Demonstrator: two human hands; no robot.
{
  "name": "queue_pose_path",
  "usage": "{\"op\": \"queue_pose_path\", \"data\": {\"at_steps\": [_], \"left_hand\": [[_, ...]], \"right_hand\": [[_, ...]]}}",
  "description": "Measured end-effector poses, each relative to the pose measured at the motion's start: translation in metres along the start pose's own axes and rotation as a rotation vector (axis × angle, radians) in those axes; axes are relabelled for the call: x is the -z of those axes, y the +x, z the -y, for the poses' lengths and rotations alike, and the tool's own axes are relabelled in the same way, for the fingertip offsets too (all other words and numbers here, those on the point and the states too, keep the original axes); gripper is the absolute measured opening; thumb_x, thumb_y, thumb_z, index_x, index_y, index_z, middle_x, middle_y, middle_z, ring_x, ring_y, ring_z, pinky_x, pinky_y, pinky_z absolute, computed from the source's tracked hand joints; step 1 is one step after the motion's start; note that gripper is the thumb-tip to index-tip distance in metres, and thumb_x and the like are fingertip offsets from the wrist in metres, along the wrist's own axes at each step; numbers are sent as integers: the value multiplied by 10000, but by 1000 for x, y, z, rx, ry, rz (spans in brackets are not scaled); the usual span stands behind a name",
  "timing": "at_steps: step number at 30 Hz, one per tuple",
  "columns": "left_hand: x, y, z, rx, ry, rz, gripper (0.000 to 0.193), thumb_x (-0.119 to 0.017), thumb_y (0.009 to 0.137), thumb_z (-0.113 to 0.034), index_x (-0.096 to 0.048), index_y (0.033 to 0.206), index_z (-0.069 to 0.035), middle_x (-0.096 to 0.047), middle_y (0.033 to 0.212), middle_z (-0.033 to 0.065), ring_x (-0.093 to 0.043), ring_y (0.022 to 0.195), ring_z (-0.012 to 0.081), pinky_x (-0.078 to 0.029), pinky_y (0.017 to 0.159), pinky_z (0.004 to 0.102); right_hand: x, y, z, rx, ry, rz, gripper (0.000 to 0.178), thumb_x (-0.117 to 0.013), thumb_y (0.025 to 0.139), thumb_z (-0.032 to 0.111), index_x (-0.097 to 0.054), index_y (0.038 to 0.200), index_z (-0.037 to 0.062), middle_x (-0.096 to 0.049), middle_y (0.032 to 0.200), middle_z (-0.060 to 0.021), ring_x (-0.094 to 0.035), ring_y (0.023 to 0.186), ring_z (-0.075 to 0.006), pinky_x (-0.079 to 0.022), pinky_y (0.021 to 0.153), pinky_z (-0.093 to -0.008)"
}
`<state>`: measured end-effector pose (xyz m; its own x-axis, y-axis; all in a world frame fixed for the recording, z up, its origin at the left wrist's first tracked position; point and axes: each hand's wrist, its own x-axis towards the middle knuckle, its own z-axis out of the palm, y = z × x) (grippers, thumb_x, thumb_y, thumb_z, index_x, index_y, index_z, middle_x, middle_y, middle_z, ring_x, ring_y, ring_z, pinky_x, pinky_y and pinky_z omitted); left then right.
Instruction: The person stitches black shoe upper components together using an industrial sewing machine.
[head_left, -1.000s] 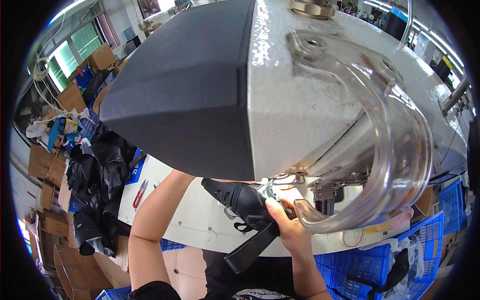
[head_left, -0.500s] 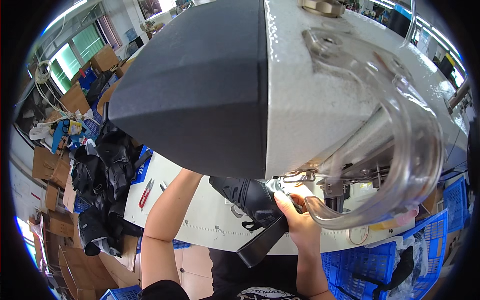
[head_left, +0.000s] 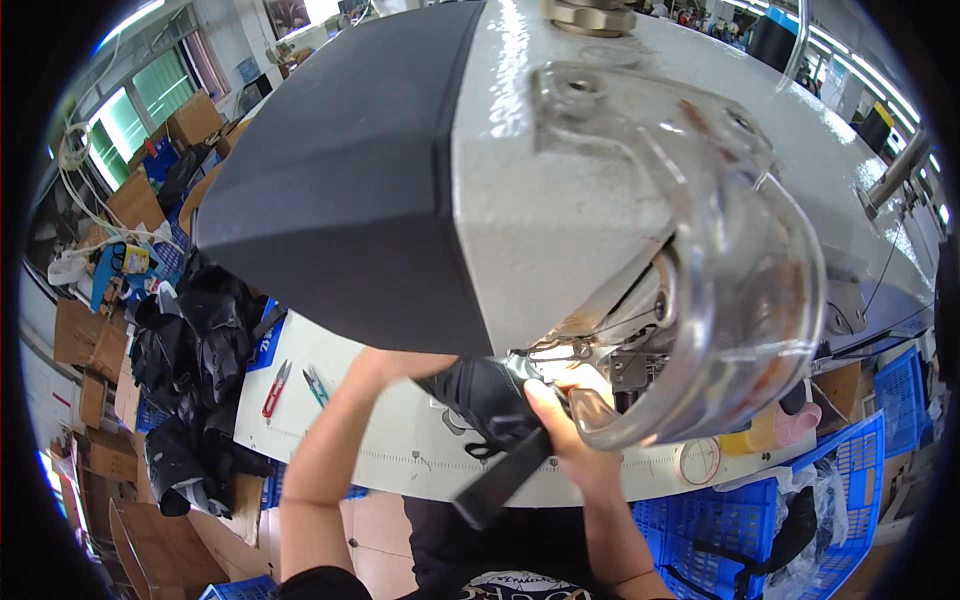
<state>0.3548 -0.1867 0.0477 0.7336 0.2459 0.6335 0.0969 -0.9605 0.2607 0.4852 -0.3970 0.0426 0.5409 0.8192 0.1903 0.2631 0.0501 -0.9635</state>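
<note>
A black padded fabric piece [head_left: 480,400] lies on the pale table under the head of a sewing machine [head_left: 560,240]. My right hand [head_left: 572,415] grips its right edge close to the needle area, thumb on top and fingers partly behind the clear guard [head_left: 715,300]. From beneath that hand a wide black strap [head_left: 503,478] hangs over the table's front edge. My left hand [head_left: 405,366] reaches to the far left side of the piece; its fingers are hidden behind the machine's dark cover [head_left: 340,190].
Red-handled thread snips [head_left: 276,390] and teal-handled snips [head_left: 316,386] lie on the table at left. Beyond them is a heap of black padded pieces [head_left: 200,350]. Blue plastic baskets [head_left: 700,530] stand at lower right. A pink cup-like thing [head_left: 797,424] rests at the right edge.
The whole view has shifted, so the machine head sits further left and the teal snips show more fully. More of my left hand shows beside the padded piece. My right hand keeps its grip.
</note>
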Motion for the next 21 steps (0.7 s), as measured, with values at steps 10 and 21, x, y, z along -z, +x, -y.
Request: {"op": "queue_pose_path", "data": {"at_steps": [10,21], "left_hand": [[1,-13,-121,178,13,-115,315,-823,639,-179,-625,853,-62,-600,1025,79,-509,894,279,-434,777,386],[13,-2,-107,268,-112,-71,256,-809,675,-176,-675,874,-85,-642,910,35,-573,883,225,-421,806,345]], "right_hand": [[55,31,-47,210,108,-64,226,-683,786,97,-573,953,-7,-631,798,-108,-611,677,-168,-488,605,-294],[55,40,-47,460,-218,-181,275,-796,642,79,-593,800,-17,-620,676,-122,-586,592,-179,-467,566,-307]]}}
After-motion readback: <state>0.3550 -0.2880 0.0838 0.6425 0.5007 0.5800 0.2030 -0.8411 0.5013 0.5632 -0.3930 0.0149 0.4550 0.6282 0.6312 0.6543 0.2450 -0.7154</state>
